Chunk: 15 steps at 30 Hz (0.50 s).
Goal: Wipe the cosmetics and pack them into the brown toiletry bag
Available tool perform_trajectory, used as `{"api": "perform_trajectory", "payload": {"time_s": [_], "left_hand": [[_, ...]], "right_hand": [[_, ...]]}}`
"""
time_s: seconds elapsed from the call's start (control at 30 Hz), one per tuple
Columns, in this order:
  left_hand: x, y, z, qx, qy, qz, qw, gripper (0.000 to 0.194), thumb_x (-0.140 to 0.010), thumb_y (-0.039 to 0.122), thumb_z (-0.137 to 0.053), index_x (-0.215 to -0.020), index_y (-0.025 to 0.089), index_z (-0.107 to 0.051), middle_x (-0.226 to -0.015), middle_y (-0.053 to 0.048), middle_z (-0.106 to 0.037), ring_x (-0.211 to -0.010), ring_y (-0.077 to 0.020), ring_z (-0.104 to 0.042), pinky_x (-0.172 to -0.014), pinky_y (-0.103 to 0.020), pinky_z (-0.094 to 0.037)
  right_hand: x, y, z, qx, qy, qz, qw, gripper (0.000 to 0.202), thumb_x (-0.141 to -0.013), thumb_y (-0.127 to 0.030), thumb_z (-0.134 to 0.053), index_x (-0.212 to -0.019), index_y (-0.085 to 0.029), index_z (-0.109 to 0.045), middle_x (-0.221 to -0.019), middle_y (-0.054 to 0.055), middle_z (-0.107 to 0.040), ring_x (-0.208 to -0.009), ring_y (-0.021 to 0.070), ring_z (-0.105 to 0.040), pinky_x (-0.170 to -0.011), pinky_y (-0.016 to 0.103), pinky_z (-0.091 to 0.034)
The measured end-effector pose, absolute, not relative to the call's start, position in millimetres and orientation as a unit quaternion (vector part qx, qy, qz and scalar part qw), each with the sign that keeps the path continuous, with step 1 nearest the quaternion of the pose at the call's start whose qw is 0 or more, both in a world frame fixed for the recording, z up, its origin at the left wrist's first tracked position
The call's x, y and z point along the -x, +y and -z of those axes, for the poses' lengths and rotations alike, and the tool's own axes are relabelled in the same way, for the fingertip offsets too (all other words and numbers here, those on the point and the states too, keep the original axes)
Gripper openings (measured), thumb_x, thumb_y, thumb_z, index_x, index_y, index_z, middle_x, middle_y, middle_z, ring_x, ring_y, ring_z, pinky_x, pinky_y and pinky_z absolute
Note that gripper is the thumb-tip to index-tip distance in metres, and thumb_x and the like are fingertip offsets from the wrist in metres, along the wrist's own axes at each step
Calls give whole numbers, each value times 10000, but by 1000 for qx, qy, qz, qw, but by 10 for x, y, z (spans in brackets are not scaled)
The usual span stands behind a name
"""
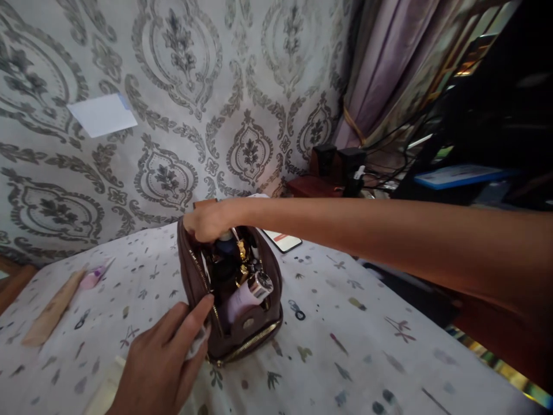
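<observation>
A dark brown cosmetic bag (271, 311) stands unzipped on the cloth-covered table. Inside it, a pale pink bottle (248, 297) with a shiny silver cap leans at the near end, beside dark containers (227, 268) and gold-coloured pieces (242, 251). My left hand (162, 351) grips the bag's near left edge, its index fingertip on the zipped rim. Something small and white (199, 342) shows between its thumb and fingers. Over the bag's far end, my right hand (209, 223) bends downward, its fingertips hidden by the hand and the bag.
A phone (284, 239) lies behind the bag. Farther left are a beige tube (56, 308) and a pink tube (95, 275). Patterned wallpaper (248, 147) rises behind the table (345, 334). Black boxes (324, 160), cables and a blue-edged object (464, 176) are at the right.
</observation>
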<state>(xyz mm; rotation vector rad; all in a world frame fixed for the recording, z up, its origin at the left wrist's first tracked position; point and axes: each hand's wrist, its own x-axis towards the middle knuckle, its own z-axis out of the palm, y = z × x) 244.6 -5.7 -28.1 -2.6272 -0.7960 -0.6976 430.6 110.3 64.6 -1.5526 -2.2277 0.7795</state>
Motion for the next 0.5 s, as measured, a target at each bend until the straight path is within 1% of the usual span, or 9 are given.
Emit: {"api": "perform_trajectory", "payload": {"time_s": [0.03, 0.07, 0.1, 0.17, 0.27, 0.33, 0.4, 0.47, 0.5], "left_hand": [[-2432, -58, 285, 917, -283, 240, 146, 328, -1026, 294, -328, -1285, 195, -503, -836, -29, -681, -672, -150, -724, -529, -216, -535], [-2421, -59, 287, 919, -287, 235, 136, 334, -1025, 294, -336, -1304, 204, -495, -851, -29, -682, -685, -148, -725, -534, -211, -533], [-2414, -61, 287, 920, -290, 233, 125, 339, -1025, 296, -341, -1317, 212, -490, -858, -28, -680, -688, -145, -725, -533, -205, -531], [-2411, -67, 284, 921, -293, 235, 100, 348, -1026, 301, -338, -1333, 228, -484, -851, -22, -677, -662, -136, -716, -524, -193, -525], [-2394, -77, 297, 917, -297, 261, 56, 375, -1022, 311, -364, -1383, 250, -445, -856, -21, -687, -654, -132, -712, -536, -178, -529], [-2346, -87, 323, 911, -308, 273, 24, 438, -1005, 286, -413, -1441, 265, -380, -959, -41, -715, -773, -144, -733, -625, -177, -553], [-2268, -113, 355, 907, -324, 269, -7, 509, -980, 227, -445, -1474, 279, -333, -1093, -56, -721, -928, -156, -729, -732, -186, -560], [-2183, -158, 377, 904, -341, 255, -28, 561, -951, 155, -437, -1480, 293, -314, -1210, -60, -701, -1053, -170, -700, -835, -214, -551], [-2144, -184, 382, 902, -351, 250, -34, 578, -936, 127, -427, -1478, 293, -309, -1255, -64, -686, -1097, -180, -684, -870, -236, -545]], "right_hand": [[-4346, 1075, -719, 532, -791, -270, 140, 206, -742, 20, -660, -582, -107, -634, -568, -4, -605, -624, 156, -623, -615, 252, -493], [-4384, 1040, -781, 520, -803, -263, 125, 258, -725, 53, -617, -529, -114, -608, -525, -10, -573, -618, 152, -612, -608, 240, -469], [-4421, 998, -830, 513, -813, -250, 116, 273, -728, 62, -581, -526, -120, -603, -527, -13, -568, -637, 146, -607, -617, 229, -452], [-4496, 893, -881, 496, -831, -212, 135, 246, -749, 54, -541, -616, -123, -649, -603, -10, -609, -699, 135, -599, -653, 218, -427], [-4604, 685, -859, 470, -842, -157, 215, 203, -799, -3, -548, -845, -119, -708, -679, -1, -652, -698, 124, -583, -668, 219, -404], [-4661, 517, -799, 465, -828, -142, 281, 174, -848, -73, -550, -918, -117, -703, -648, -11, -633, -638, 113, -566, -642, 222, -393], [-4702, 340, -716, 470, -811, -121, 325, 153, -870, -118, -550, -901, -126, -700, -615, -25, -601, -595, 106, -546, -620, 222, -381], [-4736, 177, -612, 478, -803, -91, 343, 167, -865, -119, -541, -889, -137, -705, -585, -31, -577, -560, 108, -535, -590, 225, -372], [-4753, 108, -556, 479, -805, -84, 339, 186, -873, -138, -537, -941, -149, -709, -587, -30, -584, -547, 115, -536, -574, 229, -376]]}}
